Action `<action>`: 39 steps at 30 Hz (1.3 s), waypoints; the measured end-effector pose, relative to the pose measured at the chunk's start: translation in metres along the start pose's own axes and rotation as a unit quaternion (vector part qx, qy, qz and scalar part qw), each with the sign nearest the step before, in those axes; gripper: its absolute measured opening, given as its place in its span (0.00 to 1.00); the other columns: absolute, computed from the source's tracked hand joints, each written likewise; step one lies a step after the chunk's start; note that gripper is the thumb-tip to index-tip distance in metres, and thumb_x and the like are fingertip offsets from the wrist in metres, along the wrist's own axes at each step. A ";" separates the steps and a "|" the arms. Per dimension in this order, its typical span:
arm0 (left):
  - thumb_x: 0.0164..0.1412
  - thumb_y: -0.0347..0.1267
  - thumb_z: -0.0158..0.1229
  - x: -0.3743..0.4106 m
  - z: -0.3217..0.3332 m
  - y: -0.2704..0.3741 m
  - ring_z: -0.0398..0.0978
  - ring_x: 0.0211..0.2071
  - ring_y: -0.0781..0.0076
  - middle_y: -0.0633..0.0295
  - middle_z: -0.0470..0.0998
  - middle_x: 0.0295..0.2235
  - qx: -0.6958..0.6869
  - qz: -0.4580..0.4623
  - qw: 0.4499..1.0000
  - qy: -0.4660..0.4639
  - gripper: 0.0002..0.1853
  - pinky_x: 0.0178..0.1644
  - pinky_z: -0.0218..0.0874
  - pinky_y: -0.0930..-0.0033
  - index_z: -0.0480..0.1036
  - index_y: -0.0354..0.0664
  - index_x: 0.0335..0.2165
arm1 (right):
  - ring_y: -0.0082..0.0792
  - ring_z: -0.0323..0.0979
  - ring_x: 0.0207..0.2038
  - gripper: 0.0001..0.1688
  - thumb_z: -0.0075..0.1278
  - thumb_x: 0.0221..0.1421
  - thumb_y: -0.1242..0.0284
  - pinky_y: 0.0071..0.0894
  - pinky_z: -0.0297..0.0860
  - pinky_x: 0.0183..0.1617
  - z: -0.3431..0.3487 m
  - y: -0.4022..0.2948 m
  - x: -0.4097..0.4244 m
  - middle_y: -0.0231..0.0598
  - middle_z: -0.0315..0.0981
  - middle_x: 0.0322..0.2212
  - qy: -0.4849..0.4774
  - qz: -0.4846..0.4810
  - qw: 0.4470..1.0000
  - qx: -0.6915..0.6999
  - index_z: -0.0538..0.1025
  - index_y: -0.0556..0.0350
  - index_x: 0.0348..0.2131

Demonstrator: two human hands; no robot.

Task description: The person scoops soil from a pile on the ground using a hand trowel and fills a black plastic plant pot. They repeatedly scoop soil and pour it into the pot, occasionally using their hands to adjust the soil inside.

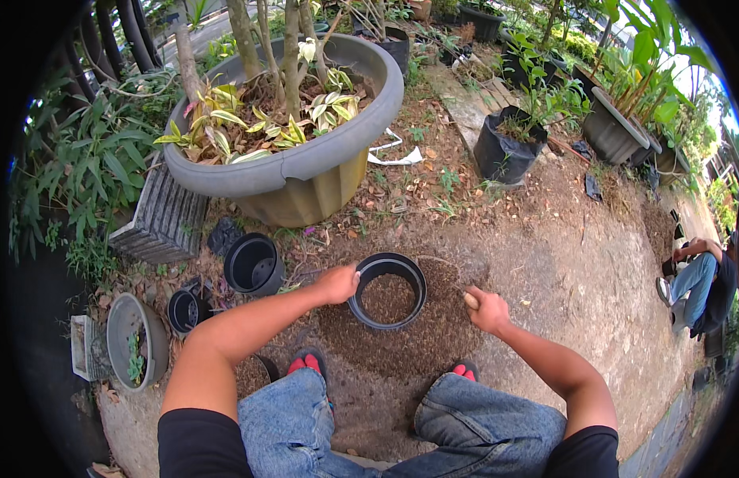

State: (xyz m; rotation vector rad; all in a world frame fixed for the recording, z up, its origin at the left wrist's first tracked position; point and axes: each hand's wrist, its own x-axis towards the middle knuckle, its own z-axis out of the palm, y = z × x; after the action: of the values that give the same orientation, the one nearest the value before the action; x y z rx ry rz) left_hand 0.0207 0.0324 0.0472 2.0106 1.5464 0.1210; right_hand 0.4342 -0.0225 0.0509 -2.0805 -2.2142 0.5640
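A black plastic plant pot (421, 291), partly filled with brown planting mix (388, 299), stands between my hands. My left hand (339, 283) grips its rim on the left side. In my right hand (489, 309) is the wooden handle (471, 300) of a hand tool; its working end reaches the loose mix right of the pot and is too indistinct to name. A pile of loose planting mix (405, 352) spreads on the ground around the pot.
Black empty pots (254, 264) and a grey planter (160, 352) stand at left. A large cracked planter (309, 158) with a tree rises ahead. A black grow bag (502, 152) is beyond at right. Another person (704, 287) sits at the far right.
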 end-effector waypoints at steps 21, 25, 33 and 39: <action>0.73 0.40 0.44 -0.001 0.000 -0.004 0.77 0.47 0.35 0.34 0.79 0.42 0.001 -0.004 1.000 -0.005 0.23 0.53 0.66 0.40 0.67 0.30 0.52 | 0.57 0.80 0.44 0.25 0.53 0.57 0.68 0.56 0.75 0.46 0.028 -0.010 -0.005 0.54 0.81 0.38 -0.154 -0.045 0.986 -0.052 0.73 0.43 0.54; 0.73 0.40 0.44 0.003 -0.002 -0.001 0.76 0.48 0.34 0.33 0.78 0.44 -0.004 -0.005 1.000 -0.022 0.27 0.55 0.65 0.41 0.64 0.29 0.60 | 0.57 0.80 0.43 0.20 0.51 0.59 0.66 0.54 0.75 0.47 0.058 -0.027 -0.008 0.54 0.81 0.38 -0.204 0.033 0.970 0.129 0.76 0.46 0.51; 0.73 0.41 0.45 -0.001 -0.003 0.003 0.77 0.48 0.34 0.33 0.79 0.43 0.002 -0.007 1.000 -0.014 0.26 0.54 0.66 0.41 0.66 0.30 0.57 | 0.49 0.81 0.40 0.21 0.52 0.59 0.66 0.50 0.77 0.43 0.028 -0.008 -0.006 0.46 0.83 0.36 -0.120 -0.046 0.992 -0.014 0.77 0.37 0.52; 0.73 0.41 0.45 0.001 -0.001 -0.004 0.76 0.48 0.33 0.33 0.79 0.44 0.001 -0.011 1.000 -0.017 0.26 0.54 0.66 0.41 0.65 0.29 0.58 | 0.55 0.80 0.40 0.17 0.50 0.65 0.64 0.54 0.76 0.42 0.008 0.016 0.019 0.46 0.73 0.44 -0.004 -0.107 0.978 -0.181 0.73 0.33 0.52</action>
State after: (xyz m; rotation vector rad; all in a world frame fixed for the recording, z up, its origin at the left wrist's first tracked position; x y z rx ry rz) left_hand 0.0178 0.0340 0.0456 1.9869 1.5460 0.0759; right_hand 0.4454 -0.0055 0.0344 -1.9384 -2.6682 0.1624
